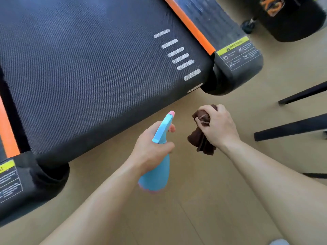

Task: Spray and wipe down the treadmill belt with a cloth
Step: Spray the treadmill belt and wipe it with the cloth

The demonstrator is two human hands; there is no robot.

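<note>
Blue plastic with a pink nozzle tip: the spray bottle [155, 175] sits in the left hand [152, 149], fingers curled round its neck, nozzle pointing toward the belt's rear edge. Just to its right, the right hand [219, 128] clutches a bunched dark brown cloth [200, 140] above the tan floor [177, 218]. Beyond both hands and apart from them lies the black treadmill belt [88, 68], with white dashes [177, 52] near its orange side strip [189, 25].

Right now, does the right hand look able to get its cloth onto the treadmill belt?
Probably yes. The right hand grips the cloth above bare floor, just short of the belt, with nothing between them; the left hand with the spray bottle is off to the side.
</note>
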